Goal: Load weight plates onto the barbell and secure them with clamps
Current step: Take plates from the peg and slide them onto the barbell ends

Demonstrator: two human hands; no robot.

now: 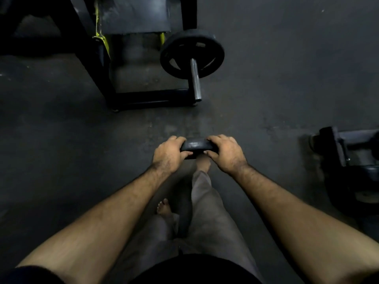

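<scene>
I hold a small black weight plate [196, 147] edge-on in front of me, above my feet. My left hand [169, 153] grips its left side and my right hand [224, 153] grips its right side. Ahead, the barbell's steel sleeve [195, 79] points toward me, its end bare. One black plate [191, 53] sits on that sleeve, back against the collar. The held plate is well short of the sleeve's tip. No clamp is visible.
A black rack frame with yellow parts [102, 64] stands to the left of the barbell. Dark equipment with stacked plates [348, 160] sits at the right edge. The floor [276, 68] is dark rubber matting. My bare feet are below the plate.
</scene>
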